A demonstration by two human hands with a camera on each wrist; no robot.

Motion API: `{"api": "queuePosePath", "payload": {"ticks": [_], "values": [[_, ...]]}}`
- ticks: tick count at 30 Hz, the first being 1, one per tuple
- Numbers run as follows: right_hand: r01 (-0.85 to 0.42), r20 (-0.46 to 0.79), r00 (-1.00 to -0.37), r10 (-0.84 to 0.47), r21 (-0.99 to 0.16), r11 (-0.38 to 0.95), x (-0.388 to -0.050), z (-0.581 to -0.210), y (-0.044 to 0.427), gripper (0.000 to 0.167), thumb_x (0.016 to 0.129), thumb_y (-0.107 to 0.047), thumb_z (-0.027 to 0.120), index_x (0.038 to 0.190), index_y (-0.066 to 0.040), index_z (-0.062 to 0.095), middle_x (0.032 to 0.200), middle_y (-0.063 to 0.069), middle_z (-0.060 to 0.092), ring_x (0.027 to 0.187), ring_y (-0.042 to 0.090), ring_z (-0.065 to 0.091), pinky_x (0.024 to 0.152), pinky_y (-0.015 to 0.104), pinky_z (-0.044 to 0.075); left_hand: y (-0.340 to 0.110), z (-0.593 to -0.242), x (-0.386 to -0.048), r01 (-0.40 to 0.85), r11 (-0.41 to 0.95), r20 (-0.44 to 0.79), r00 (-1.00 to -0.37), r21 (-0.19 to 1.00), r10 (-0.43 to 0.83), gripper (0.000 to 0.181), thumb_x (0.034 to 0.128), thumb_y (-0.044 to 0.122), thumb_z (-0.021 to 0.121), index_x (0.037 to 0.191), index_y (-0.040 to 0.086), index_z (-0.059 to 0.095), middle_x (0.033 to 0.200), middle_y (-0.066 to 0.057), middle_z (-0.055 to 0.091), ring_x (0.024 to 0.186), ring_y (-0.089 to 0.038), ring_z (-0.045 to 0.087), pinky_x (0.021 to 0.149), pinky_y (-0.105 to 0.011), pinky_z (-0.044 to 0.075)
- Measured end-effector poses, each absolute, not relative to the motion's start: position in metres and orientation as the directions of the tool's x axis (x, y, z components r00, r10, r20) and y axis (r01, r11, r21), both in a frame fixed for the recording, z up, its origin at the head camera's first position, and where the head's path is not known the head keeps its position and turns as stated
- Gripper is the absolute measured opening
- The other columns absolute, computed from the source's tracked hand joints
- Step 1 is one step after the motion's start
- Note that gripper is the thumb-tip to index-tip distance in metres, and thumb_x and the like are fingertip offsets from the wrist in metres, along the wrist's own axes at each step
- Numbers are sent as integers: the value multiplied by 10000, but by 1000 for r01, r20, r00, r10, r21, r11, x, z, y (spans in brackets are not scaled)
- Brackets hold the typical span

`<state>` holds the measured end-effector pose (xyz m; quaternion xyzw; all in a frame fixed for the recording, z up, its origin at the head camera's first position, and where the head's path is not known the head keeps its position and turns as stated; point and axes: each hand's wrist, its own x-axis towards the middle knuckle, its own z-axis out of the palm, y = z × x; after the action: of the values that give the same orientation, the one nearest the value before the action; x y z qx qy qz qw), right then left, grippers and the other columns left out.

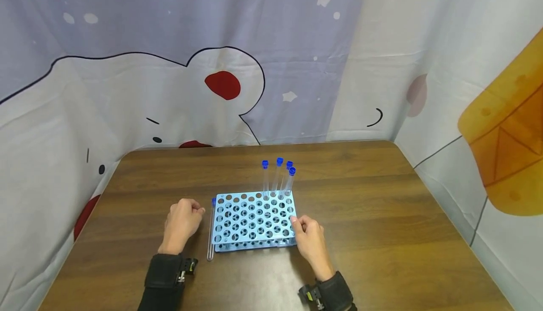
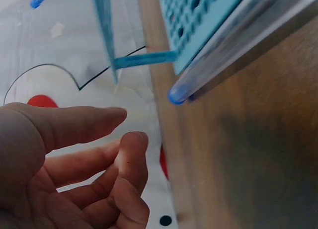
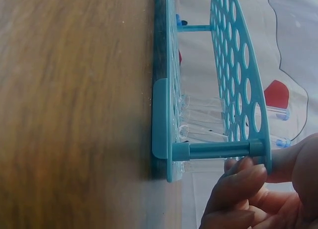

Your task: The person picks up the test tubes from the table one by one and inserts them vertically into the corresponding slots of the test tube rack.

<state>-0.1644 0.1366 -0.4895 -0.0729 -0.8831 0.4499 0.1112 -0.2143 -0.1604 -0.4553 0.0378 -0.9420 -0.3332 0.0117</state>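
Note:
A light-blue test tube rack [image 1: 254, 219] with rows of round holes stands on the table. Several clear test tubes [image 1: 276, 179] with blue caps stand upright or slightly tilted in its back right holes. Along the rack's left side, another capped test tube [image 1: 210, 235] lies on the table, cap toward the back. My right hand [image 1: 311, 242] grips the rack's right end, thumb on the top plate and fingers curled under it, beside the end post [image 3: 218, 150]. Left of the lying tube, my left hand [image 1: 181, 221] hovers with loosely bent fingers, nothing between thumb and fingertips.
The brown wooden table [image 1: 373, 226] extends on all sides of the rack. A printed curtain [image 1: 297, 66] hangs behind the table's far edge and along its sides. Each wrist wears a black band with a small camera.

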Motion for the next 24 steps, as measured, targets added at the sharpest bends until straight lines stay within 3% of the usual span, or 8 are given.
{"api": "queuePosePath", "payload": {"ticks": [8,13,17,24], "values": [[38,116,-967,227,-815,579,-164,-489,136,287,902,-250,591,665,-89,572,540,-29,412,494,110,385,466,249,311,-151,-467,-212,-152,795,-149,-986,587,-79,143,844,154,624,764,36,613,667,-39,514,603,-186,490,504,-307,346],[44,111,-966,233,-818,574,-165,-489,136,286,903,-249,590,670,-84,574,547,-19,417,499,112,385,467,248,309,-148,-474,-211,-197,799,-220,-972,568,-83,155,855,163,622,785,24,625,691,-54,517,626,-194,491,517,-302,352],[47,109,-966,234,-818,574,-165,-489,137,287,904,-250,587,675,-78,579,548,-15,421,498,114,388,467,249,312,-147,-481,-211,-205,791,-237,-968,577,-77,167,864,165,611,786,18,631,697,-65,520,632,-199,495,517,-299,357],[47,111,-966,234,-814,579,-164,-489,137,283,904,-254,587,675,-88,576,557,-14,429,510,117,396,477,253,320,-145,-485,-210,-174,782,-193,-979,599,-70,244,859,140,602,635,66,537,606,-31,455,552,-170,455,472,-288,323]]}}
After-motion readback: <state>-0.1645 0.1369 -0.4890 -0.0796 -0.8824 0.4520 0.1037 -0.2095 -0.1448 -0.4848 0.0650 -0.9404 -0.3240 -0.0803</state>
